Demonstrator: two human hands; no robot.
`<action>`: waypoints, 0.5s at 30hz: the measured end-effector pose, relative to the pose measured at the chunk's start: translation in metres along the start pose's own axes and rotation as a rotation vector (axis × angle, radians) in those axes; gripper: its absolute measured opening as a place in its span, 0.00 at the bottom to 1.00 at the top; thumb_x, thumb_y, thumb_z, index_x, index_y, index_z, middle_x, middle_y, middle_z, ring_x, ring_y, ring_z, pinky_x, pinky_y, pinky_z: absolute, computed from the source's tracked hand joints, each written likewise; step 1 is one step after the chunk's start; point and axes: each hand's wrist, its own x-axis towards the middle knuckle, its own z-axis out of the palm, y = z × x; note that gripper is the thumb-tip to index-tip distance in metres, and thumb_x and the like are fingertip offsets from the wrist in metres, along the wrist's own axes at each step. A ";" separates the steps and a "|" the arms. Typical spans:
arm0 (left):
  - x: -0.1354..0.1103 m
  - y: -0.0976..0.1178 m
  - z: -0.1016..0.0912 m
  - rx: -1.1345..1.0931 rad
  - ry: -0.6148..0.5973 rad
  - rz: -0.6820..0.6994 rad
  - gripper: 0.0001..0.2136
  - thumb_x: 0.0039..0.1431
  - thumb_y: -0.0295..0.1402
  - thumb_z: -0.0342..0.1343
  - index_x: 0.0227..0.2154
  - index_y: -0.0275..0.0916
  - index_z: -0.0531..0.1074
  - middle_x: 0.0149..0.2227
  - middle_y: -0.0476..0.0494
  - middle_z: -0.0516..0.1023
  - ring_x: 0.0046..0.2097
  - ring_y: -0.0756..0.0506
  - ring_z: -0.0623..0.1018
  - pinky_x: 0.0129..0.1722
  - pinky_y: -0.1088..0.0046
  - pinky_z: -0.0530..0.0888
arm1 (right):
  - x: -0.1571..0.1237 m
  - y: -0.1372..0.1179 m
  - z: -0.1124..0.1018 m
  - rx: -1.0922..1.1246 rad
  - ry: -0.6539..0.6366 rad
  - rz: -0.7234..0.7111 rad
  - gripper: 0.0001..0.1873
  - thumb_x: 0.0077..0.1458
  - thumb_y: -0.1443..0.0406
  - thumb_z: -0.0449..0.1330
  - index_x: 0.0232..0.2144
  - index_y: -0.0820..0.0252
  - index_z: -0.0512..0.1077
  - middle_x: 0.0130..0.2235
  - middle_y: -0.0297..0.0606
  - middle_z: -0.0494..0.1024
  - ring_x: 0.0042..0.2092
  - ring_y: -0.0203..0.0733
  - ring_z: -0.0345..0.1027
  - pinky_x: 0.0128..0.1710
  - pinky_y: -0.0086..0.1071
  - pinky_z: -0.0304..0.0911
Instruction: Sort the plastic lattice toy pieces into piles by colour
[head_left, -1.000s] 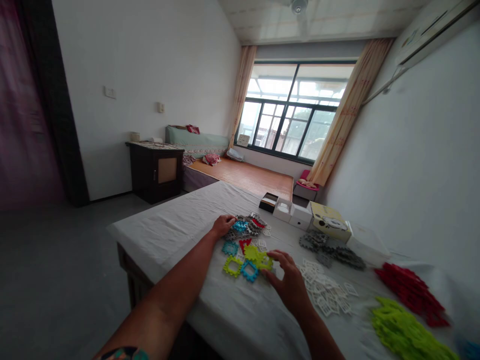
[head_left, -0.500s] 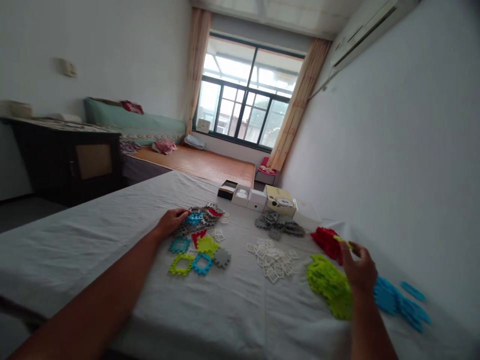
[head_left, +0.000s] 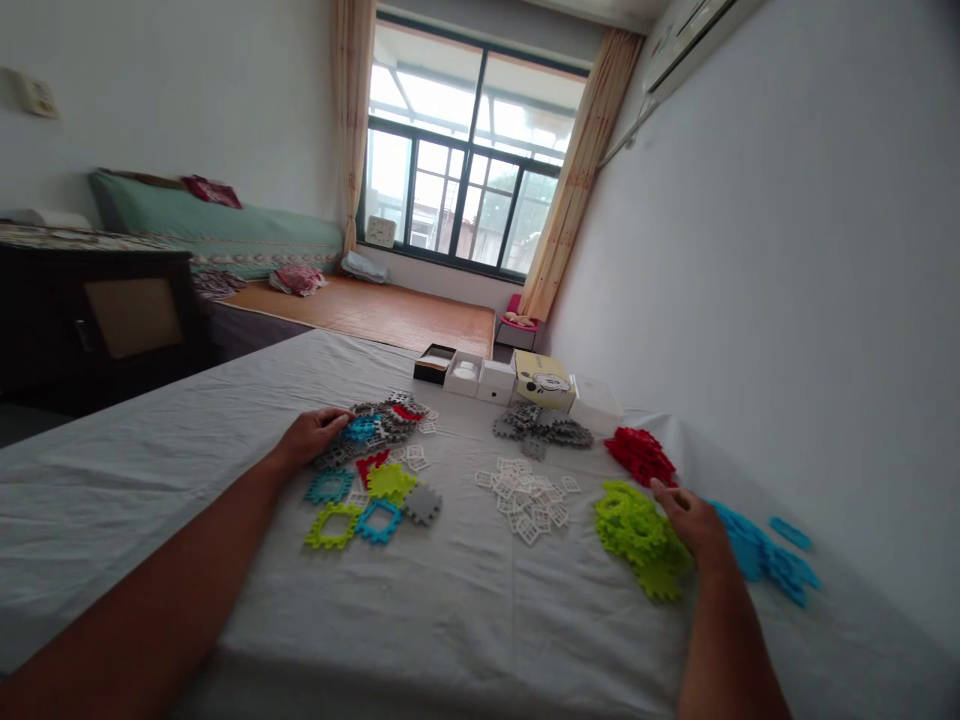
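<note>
My left hand (head_left: 315,437) is at the left edge of a mixed heap of interlocking plastic building pieces (head_left: 394,425), mostly grey. Its fingers are closed at a blue piece (head_left: 364,428) on that heap. In front of the heap lie a teal piece (head_left: 328,486), a red piece (head_left: 372,466), a solid lime piece (head_left: 391,482), a lime frame (head_left: 332,525), a blue frame (head_left: 379,521) and a grey square (head_left: 422,503). My right hand (head_left: 688,515) hovers over the right side of the lime pile (head_left: 637,535), fingers apart, with no piece visible in it.
Sorted piles stand on the grey cloth (head_left: 450,610): white window pieces (head_left: 525,495), grey pieces (head_left: 544,428), red pieces (head_left: 640,455) and blue pieces (head_left: 769,555). Several small boxes (head_left: 496,380) line the far edge, below the white wall (head_left: 750,300).
My right hand has let go of a lime piece and lowered beside the lime pile. My left hand stays at the mixed heap. The camera view has shifted.
</note>
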 end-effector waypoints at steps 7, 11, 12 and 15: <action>0.002 -0.006 0.002 0.019 -0.016 0.007 0.24 0.46 0.49 0.49 0.38 0.37 0.76 0.32 0.48 0.79 0.35 0.44 0.75 0.34 0.75 0.68 | -0.011 -0.035 0.013 -0.067 0.081 -0.325 0.28 0.56 0.49 0.40 0.45 0.56 0.70 0.47 0.41 0.74 0.49 0.44 0.65 0.47 0.36 0.58; 0.001 -0.005 0.001 -0.002 -0.010 0.026 0.23 0.46 0.48 0.49 0.38 0.37 0.76 0.34 0.48 0.80 0.37 0.43 0.75 0.36 0.75 0.68 | -0.025 -0.062 0.027 -0.212 0.053 -0.521 0.23 0.56 0.52 0.45 0.42 0.55 0.72 0.47 0.39 0.74 0.52 0.44 0.62 0.54 0.43 0.49; 0.001 -0.005 0.001 -0.004 -0.011 0.030 0.23 0.46 0.48 0.49 0.38 0.37 0.76 0.34 0.47 0.80 0.38 0.43 0.75 0.36 0.75 0.68 | -0.028 -0.067 0.029 -0.265 0.031 -0.533 0.21 0.56 0.52 0.46 0.41 0.54 0.72 0.47 0.38 0.74 0.52 0.45 0.62 0.55 0.46 0.47; 0.001 -0.005 0.001 0.006 0.002 0.043 0.22 0.46 0.48 0.49 0.37 0.38 0.76 0.34 0.48 0.80 0.37 0.44 0.76 0.36 0.76 0.69 | -0.037 -0.071 0.033 -0.377 -0.039 -0.514 0.19 0.54 0.52 0.48 0.38 0.51 0.73 0.45 0.37 0.75 0.50 0.47 0.63 0.54 0.53 0.44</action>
